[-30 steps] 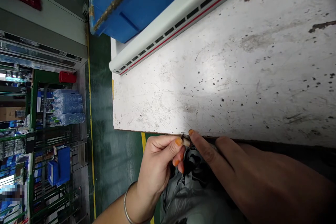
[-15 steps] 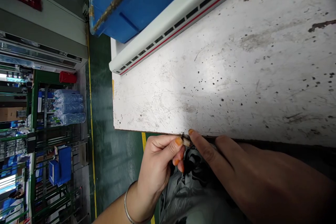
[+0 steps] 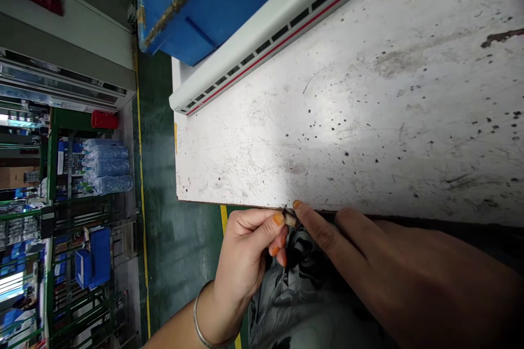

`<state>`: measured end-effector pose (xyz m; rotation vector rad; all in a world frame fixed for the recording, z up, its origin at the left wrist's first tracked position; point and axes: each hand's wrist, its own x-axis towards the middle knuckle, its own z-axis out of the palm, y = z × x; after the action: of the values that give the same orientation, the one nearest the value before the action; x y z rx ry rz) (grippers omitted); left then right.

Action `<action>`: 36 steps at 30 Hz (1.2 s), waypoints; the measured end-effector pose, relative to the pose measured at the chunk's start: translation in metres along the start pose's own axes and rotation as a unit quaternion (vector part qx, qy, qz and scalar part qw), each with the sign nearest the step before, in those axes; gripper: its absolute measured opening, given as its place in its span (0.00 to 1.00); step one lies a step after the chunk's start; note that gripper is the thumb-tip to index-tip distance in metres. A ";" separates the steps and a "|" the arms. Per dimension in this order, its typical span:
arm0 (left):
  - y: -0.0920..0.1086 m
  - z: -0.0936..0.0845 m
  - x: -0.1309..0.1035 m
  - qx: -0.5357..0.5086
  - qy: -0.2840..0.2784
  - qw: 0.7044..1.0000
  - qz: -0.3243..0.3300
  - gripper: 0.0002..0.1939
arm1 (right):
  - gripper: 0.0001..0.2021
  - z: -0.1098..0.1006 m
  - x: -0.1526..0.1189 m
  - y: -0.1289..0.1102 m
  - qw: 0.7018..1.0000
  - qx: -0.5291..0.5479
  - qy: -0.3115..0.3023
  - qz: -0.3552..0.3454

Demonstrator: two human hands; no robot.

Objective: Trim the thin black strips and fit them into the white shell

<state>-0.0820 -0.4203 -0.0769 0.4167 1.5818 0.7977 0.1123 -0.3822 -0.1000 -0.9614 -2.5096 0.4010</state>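
Note:
At the near edge of the white table (image 3: 262,142), my left hand (image 3: 249,251), with a bangle at the wrist, is closed in a pinch. Thumb and forefinger hold a small, dark-tipped, tan piece (image 3: 290,220), too small and covered to name. My right hand (image 3: 380,267) meets it from the right. Its forefinger reaches forward beside the piece, with the fingertip at the table edge, while the other fingers are bent. The right thumb is hidden, and what that hand grips cannot be made out. Grey patterned cloth (image 3: 303,294) lies beneath both hands.
A long white slotted housing with a red stripe (image 3: 262,38) lies across the table's far side. Behind it stands a blue bin (image 3: 229,5). To the left are a green floor (image 3: 172,240) with yellow lines, green racks, and bundles wrapped in clear plastic (image 3: 107,168).
Both hands stay almost in place at the table edge. The whole view has shifted very slightly, and the right forefinger has barely moved.

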 end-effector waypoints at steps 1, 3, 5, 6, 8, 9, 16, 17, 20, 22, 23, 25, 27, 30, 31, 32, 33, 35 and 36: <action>0.000 0.000 0.000 0.003 0.001 1.000 -0.001 0.24 | 0.26 -0.001 0.000 0.000 1.000 0.008 0.010 -0.007; 0.001 0.000 0.000 0.010 0.002 1.000 -0.002 0.24 | 0.26 -0.001 0.000 0.001 0.999 0.009 0.030 -0.018; 0.001 0.000 0.001 0.013 0.002 1.000 -0.003 0.25 | 0.26 -0.001 -0.001 0.000 0.999 0.002 0.034 -0.021; 0.001 -0.001 0.001 0.012 0.000 1.000 -0.003 0.25 | 0.26 0.000 -0.001 0.000 0.999 0.001 0.032 -0.018; 0.000 -0.001 0.001 0.007 -0.004 1.000 -0.001 0.24 | 0.26 0.001 -0.003 0.000 1.000 0.011 0.021 -0.014; 0.000 -0.002 0.001 0.005 -0.005 1.000 0.000 0.24 | 0.26 0.001 -0.003 0.000 1.000 0.016 0.014 -0.012; -0.001 -0.001 0.001 -0.002 -0.006 1.000 0.004 0.24 | 0.27 0.001 -0.004 0.005 0.999 0.042 -0.011 -0.018; -0.001 -0.001 0.001 -0.003 -0.005 1.000 0.003 0.24 | 0.27 0.000 -0.004 0.005 0.999 0.040 -0.007 -0.014; 0.000 -0.001 0.001 -0.003 -0.005 1.000 0.001 0.23 | 0.27 -0.001 -0.003 0.002 0.999 0.034 -0.010 -0.005; 0.001 -0.001 0.002 -0.001 -0.006 1.000 0.001 0.24 | 0.27 -0.002 -0.002 0.000 1.000 0.028 -0.010 0.001; 0.001 -0.001 0.002 0.000 -0.007 1.000 0.001 0.24 | 0.26 -0.002 -0.001 0.000 1.000 0.023 -0.008 0.002; 0.001 -0.001 0.001 0.001 -0.008 1.000 0.001 0.24 | 0.26 -0.002 0.000 -0.002 1.000 0.011 0.000 0.005; 0.001 -0.001 0.001 0.001 -0.009 1.000 0.002 0.24 | 0.25 -0.001 0.001 -0.003 1.000 -0.001 0.003 -0.001; 0.000 -0.001 0.001 -0.001 -0.009 1.000 0.001 0.24 | 0.25 0.000 0.000 -0.003 1.000 -0.013 -0.009 -0.025; 0.000 -0.001 0.001 -0.003 -0.010 1.000 0.001 0.24 | 0.26 0.000 0.000 -0.003 0.999 -0.014 -0.014 -0.032; 0.000 -0.002 0.001 -0.005 -0.010 1.000 0.001 0.24 | 0.26 0.000 -0.001 -0.003 0.999 -0.017 -0.015 -0.032; 0.000 -0.002 0.001 -0.006 -0.009 1.000 0.000 0.24 | 0.27 0.000 -0.002 -0.003 0.999 -0.017 -0.015 -0.031; 0.000 -0.002 0.001 -0.007 -0.010 1.000 0.000 0.23 | 0.27 0.000 -0.004 -0.003 0.999 -0.014 -0.018 -0.031; 0.000 -0.001 0.001 -0.007 -0.010 1.000 0.000 0.23 | 0.28 0.000 -0.004 -0.002 0.999 -0.013 -0.018 -0.034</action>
<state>-0.0835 -0.4204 -0.0775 0.4127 1.5567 0.8010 0.1141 -0.3867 -0.1001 -0.8826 -2.5786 0.3696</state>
